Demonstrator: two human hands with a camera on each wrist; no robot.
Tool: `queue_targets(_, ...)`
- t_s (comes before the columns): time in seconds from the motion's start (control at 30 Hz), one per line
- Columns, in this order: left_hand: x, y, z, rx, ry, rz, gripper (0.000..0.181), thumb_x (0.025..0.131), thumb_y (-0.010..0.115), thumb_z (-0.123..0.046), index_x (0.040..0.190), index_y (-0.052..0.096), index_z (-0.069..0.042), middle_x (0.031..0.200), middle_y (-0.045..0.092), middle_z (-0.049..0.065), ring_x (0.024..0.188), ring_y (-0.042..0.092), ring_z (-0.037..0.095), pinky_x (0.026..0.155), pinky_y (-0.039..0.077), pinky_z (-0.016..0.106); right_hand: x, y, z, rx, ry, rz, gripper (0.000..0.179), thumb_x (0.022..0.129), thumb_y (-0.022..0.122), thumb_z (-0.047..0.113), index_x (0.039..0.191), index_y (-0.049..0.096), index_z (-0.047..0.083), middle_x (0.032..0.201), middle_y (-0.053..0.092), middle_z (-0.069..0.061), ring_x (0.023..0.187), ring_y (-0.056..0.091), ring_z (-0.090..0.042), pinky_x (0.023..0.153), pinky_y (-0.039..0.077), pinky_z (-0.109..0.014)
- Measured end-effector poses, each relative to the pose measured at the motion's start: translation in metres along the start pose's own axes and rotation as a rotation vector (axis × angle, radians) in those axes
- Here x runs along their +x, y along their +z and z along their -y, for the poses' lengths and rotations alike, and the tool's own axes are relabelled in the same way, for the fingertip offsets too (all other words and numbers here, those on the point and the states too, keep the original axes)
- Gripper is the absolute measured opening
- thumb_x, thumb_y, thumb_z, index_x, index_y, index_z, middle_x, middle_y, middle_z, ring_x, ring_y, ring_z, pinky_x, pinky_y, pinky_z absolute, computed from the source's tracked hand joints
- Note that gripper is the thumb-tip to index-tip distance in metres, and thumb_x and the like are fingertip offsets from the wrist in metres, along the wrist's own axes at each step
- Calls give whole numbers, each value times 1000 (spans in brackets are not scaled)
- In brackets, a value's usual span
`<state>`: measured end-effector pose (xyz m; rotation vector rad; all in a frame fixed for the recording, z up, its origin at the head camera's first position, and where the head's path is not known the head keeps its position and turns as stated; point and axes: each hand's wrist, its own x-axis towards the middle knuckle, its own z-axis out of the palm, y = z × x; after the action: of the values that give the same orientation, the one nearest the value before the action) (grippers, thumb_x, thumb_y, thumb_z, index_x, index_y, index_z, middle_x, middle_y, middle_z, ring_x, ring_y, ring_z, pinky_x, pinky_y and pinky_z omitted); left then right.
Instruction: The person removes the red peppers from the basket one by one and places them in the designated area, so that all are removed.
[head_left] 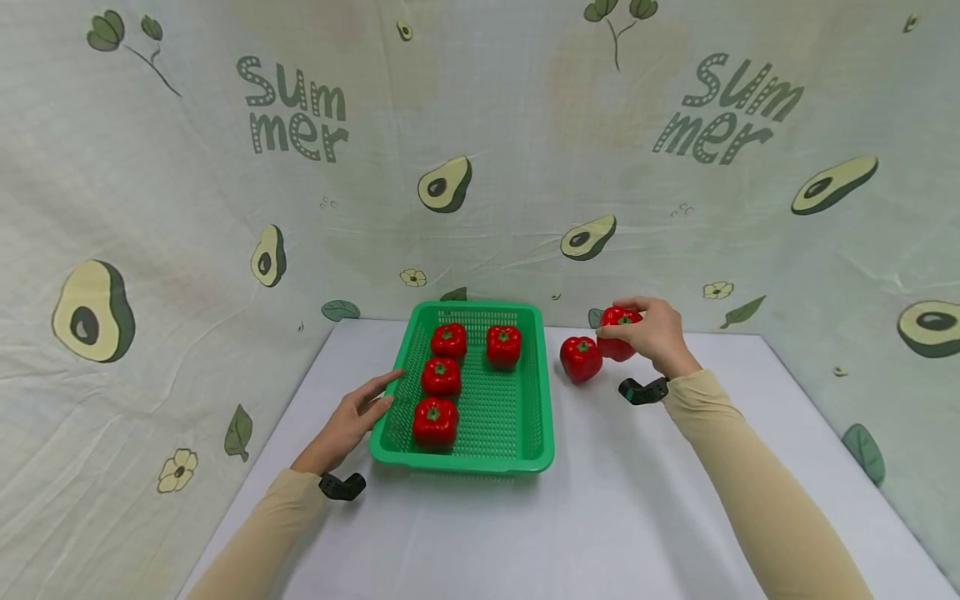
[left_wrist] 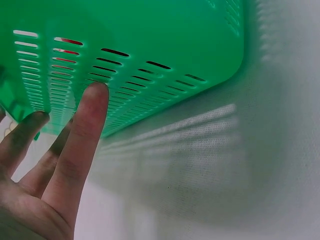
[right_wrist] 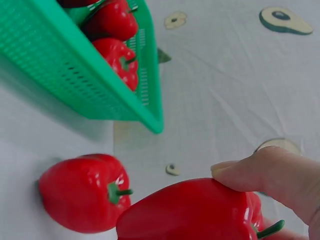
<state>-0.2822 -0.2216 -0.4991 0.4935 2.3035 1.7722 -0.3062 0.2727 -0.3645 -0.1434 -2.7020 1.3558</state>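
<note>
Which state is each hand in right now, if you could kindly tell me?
Left hand: open, holding nothing, at the side of the green basket.
Right hand: closed, holding a red pepper.

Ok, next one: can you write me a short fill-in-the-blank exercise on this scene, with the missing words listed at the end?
1. The basket is ____ in colour.
2. Inside it sit ____ red peppers.
3. The person's ____ hand holds a pepper.
4. Counting the held one, ____ peppers are outside the basket.

Missing words: green; four; right; two.
</note>
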Motion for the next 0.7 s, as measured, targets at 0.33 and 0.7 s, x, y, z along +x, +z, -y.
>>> queue_targets(0.33,0,1,-1,-6,-1,-5,48,105,52,-32,152,41,-33,161,27,4,137,43,34,92,53,42,6,-1,-28,-2,50,-34,67,86,78,22,142,49,0,136,44,-27,121,43,-48,85,55,-54)
queue_targets(0.7,-2,2,-2,2,-5,-10,49,105,52,-33,153,40,-33,161,27,4,138,42,34,95,51,44,11,7,-59,15,106,-25,71,87,78,24,145,45,0,140,41,-29,125,39,-49,88,53,-55)
